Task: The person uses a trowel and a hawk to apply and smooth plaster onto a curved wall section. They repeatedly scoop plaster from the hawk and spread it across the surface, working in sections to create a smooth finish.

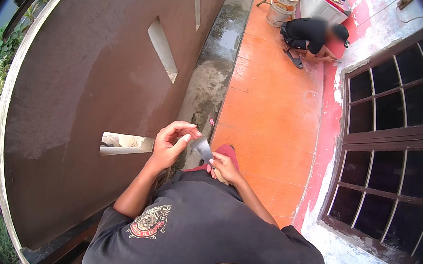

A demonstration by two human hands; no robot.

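A putty knife (202, 148) with a broad metal blade and a pale handle is held in front of my body. My right hand (224, 168) grips it where the blade meets the handle, fingers closed around it. Beside the blade's far edge is my left hand (173, 142), its fingers loosely bent and the thumb apart from them. The left fingertips are at or very near the blade edge; whether they touch it I cannot tell. Part of the handle is hidden by my right hand.
A brown wall (87, 81) with slots runs along my left. Orange tiles (264, 122) cover the floor. Ahead, another person (311, 36) crouches at the right wall near stacked buckets (282, 7) and a white box (319, 6). A dark-framed window (390, 147) is on my right.
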